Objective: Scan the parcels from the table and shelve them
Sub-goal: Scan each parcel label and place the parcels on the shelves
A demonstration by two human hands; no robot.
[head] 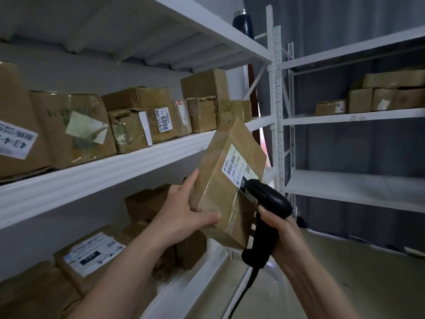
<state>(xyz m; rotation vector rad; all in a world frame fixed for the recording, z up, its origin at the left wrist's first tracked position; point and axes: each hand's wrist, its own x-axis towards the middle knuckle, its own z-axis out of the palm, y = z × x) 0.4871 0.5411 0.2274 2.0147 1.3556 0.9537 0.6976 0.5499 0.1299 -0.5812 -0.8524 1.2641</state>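
Left hand [184, 217] grips the tilted, taped brown cardboard parcel [227, 180] by its lower edge — right hand [279, 231] clenches the black handheld scanner [264, 212], nose touching the parcel's white label [239, 166].

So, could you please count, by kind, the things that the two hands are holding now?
parcel: 1, brown, gripped by the left hand
scanner: 1, black, gripped by the right hand
Total: 2
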